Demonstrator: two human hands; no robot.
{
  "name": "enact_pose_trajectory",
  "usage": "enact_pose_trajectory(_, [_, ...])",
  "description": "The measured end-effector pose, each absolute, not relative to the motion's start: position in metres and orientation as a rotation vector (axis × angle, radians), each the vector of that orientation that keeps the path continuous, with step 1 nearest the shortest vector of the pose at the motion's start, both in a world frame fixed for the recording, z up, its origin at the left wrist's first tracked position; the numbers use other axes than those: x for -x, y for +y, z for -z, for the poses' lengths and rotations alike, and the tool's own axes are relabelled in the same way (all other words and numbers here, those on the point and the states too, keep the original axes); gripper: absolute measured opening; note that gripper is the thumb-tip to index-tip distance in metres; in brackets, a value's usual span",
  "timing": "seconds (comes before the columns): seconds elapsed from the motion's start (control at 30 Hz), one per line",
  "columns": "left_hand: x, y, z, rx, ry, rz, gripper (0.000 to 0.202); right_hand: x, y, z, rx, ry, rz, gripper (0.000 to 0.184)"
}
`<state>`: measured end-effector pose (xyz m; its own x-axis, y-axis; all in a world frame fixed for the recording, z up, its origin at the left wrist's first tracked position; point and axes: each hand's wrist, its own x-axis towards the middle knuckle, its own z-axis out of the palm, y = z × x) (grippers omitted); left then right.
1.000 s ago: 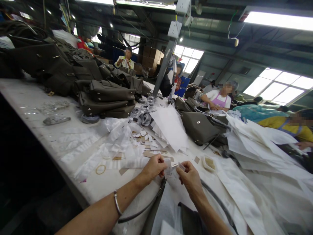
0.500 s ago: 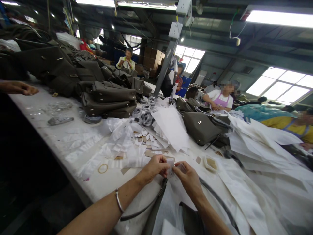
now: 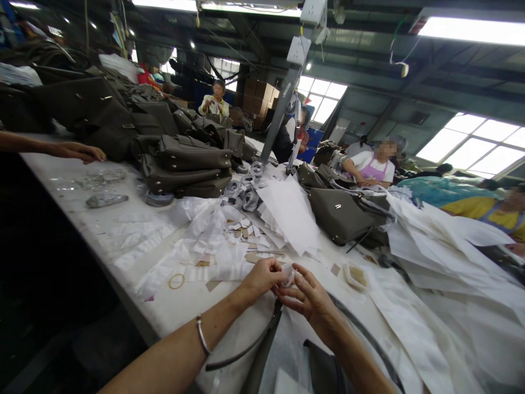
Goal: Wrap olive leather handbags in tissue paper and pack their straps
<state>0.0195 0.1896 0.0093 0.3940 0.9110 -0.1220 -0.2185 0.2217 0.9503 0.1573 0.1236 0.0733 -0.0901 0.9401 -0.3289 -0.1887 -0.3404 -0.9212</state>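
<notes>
A small piece of thin, whitish see-through plastic [image 3: 289,273] is pinched between the thumb and finger of my left hand [image 3: 262,279]. My right hand [image 3: 309,295] is close against its right side, fingers spread apart; whether a fingertip touches the plastic I cannot tell. Just below both hands lies a dark olive bag [image 3: 322,364], partly wrapped in translucent white sheeting [image 3: 287,350]. Its dark strap [image 3: 246,350] curves out to the left beneath my left forearm, and another curved length runs behind my right arm.
Stacked dark bags [image 3: 188,164] stand at the back left, another bag [image 3: 346,213] at right. White sheets [image 3: 287,213], small cards [image 3: 250,232], a little tub [image 3: 355,276] and a yellow ring [image 3: 176,281] lie on the table. Another person's hand [image 3: 82,151] reaches in from the left; co-workers sit beyond.
My right hand's fingers have spread from their pinch on the plastic, which is now bunched smaller in my left. The other person's hand at left has reached further right.
</notes>
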Motion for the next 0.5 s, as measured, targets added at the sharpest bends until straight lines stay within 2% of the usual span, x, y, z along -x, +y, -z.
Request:
enact_pose_trajectory(0.07, [-0.02,0.19,-0.008,-1.052,0.819,-0.927,0.025,-0.159,0.122,-0.073,1.228,-0.927,-1.6,0.076])
enact_pose_trajectory(0.27, [-0.02,0.191,-0.006,-1.053,0.809,-0.919,0.025,-0.161,0.136,-0.052,1.378,-1.106,-1.354,0.073])
enact_pose_trajectory(0.4, [-0.015,0.186,-0.013,-1.076,0.79,-0.878,0.025,-0.178,0.147,-0.033,1.541,-1.388,-1.113,0.052])
enact_pose_trajectory(0.5, [-0.014,0.189,-0.011,-1.068,0.794,-0.845,0.036,-0.194,0.153,-0.021,1.586,-1.547,-0.991,0.039])
